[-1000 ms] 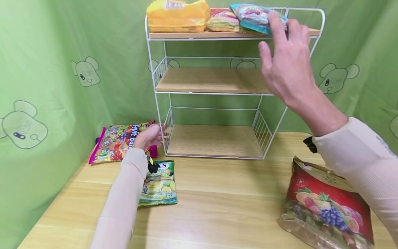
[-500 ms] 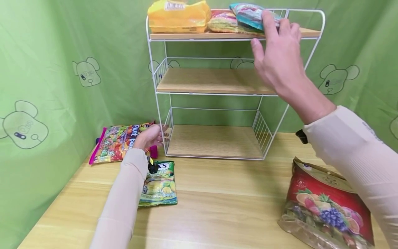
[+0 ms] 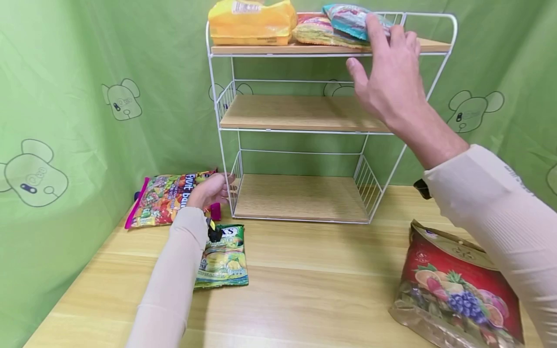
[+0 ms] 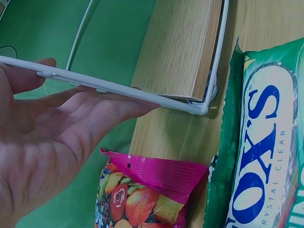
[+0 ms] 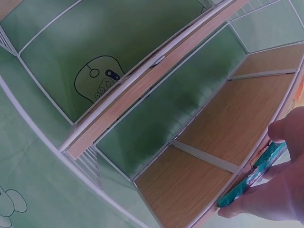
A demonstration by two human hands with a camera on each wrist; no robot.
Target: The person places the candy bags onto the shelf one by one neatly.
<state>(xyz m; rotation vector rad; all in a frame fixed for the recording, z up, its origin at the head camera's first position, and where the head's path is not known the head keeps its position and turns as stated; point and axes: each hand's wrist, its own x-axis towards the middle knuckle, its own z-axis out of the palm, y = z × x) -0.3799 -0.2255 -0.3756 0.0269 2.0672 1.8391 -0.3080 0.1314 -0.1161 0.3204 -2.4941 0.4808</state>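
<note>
My right hand (image 3: pixel 391 82) reaches up to the top board of a white wire rack (image 3: pixel 300 198), its extended fingers against a teal candy bag (image 3: pixel 348 20). The thumb stands apart below the board's front edge. In the right wrist view the teal bag (image 5: pixel 251 178) shows beside the fingers. That bag leans over a yellow and pink candy bag (image 3: pixel 313 31). Low on the left, my left hand (image 3: pixel 209 189) is at the rack's side post, fingers extended behind the wire. The left wrist view shows the palm (image 4: pixel 52 142) close to the post (image 4: pixel 118 88).
An orange-yellow bag (image 3: pixel 252 24) stands on the top board's left. A fruit candy bag (image 3: pixel 163 200) lies left of the rack, and a green FOX'S bag (image 3: pixel 226 263) in front of it. A red fruit-printed bag (image 3: pixel 457 285) stands at the table's right.
My right hand has moved left along the top board, and the teal bag has shifted slightly left onto the yellow and pink one. The left hand has stayed at the post.
</note>
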